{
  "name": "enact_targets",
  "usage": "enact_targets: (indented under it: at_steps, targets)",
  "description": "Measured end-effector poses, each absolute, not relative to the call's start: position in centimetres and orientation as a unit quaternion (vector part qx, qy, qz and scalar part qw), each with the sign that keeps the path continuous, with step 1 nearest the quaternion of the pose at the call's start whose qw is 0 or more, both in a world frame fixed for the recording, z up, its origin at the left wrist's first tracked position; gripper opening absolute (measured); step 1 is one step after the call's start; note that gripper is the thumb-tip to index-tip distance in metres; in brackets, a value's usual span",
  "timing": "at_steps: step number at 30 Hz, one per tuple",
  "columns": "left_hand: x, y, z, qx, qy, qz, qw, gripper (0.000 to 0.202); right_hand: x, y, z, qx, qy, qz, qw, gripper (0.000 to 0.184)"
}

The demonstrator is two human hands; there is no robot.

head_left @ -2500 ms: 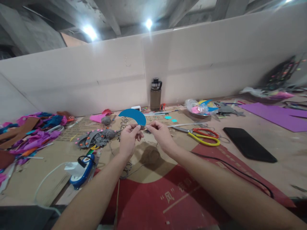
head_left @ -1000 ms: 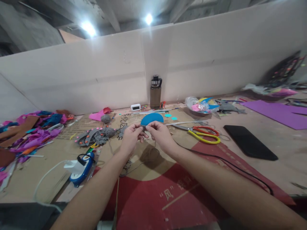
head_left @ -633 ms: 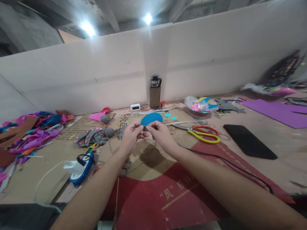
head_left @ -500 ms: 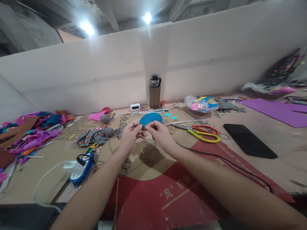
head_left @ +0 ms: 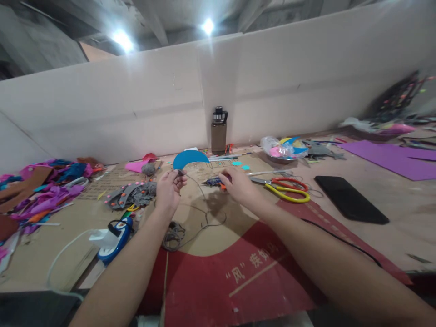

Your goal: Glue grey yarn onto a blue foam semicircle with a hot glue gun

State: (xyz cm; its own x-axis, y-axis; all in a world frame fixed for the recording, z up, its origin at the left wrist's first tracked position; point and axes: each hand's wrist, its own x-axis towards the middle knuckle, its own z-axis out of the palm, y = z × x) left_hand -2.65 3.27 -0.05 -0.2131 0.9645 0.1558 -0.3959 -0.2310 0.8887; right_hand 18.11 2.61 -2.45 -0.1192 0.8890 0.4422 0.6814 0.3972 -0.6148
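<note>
My left hand (head_left: pixel 168 193) pinches the lower left end of a curved blue craft piece (head_left: pixel 190 157), which stands up above the fingers. A thin grey cord (head_left: pixel 197 185) runs down from this pinch to the cardboard. My right hand (head_left: pixel 235 184) has its fingers closed around the back of what looks like a small blue glue gun with an orange trigger (head_left: pixel 214 181). Its tip points left, towards my left hand, and the palm hides its rear. Below my left hand lies a loose coil of grey cord (head_left: pixel 173 236).
Scissors (head_left: pixel 289 190) with red and yellow handles and a black phone (head_left: pixel 350 200) lie at right. A bottle (head_left: pixel 218 131) stands against the partition. At left are a grey piece with pink dots (head_left: pixel 131 194), a blue power strip (head_left: pixel 117 240) and colourful scraps (head_left: pixel 57 190).
My hands have come apart. The left one has moved left with the blue piece, which now shows a curved shape. My right hand has shifted right, onto the glue gun, now visible.
</note>
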Motion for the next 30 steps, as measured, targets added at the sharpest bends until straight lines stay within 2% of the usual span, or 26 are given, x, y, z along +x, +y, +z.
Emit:
enact_targets:
  at_steps: [2,4,10,13,16,19,25,27,30]
  targets:
    - [-2.9,3.5,-0.2,0.374,0.371,0.689,0.497,0.014,18.6,3.4,-3.3,-0.610,-0.719,0.116,0.311,0.024]
    - [-2.9,3.6,-0.3,0.378,0.369,0.686,0.499,0.014,18.8,4.1,-4.3,-0.649,-0.707,0.125,0.252,0.029]
    - [-2.1,3.0,-0.4,0.409,0.364,0.673,0.497,0.018,19.1,5.9,-5.7,-0.658,-0.684,0.209,0.235,0.027]
    - [-2.1,3.0,-0.5,0.411,0.365,0.670,0.498,0.019,19.5,6.4,-5.5,-0.651,-0.662,0.245,0.280,0.024]
    - [-2.3,3.2,-0.8,0.404,0.371,0.671,0.500,0.018,19.7,6.5,-5.1,-0.626,-0.619,0.260,0.398,0.020]
    - [-2.5,3.6,-1.2,0.393,0.388,0.669,0.498,0.018,19.7,6.3,-4.4,-0.589,-0.554,0.317,0.495,0.027]
    - [-2.5,3.8,-1.7,0.390,0.408,0.657,0.500,0.015,19.7,4.4,-1.2,-0.460,-0.504,0.388,0.619,0.030]
    - [-2.5,3.7,-1.7,0.389,0.412,0.654,0.500,0.016,19.4,3.3,0.0,-0.413,-0.533,0.393,0.625,0.029]
    - [-2.4,3.6,-1.7,0.395,0.414,0.653,0.497,0.017,18.9,1.7,0.9,-0.386,-0.585,0.403,0.589,0.026]
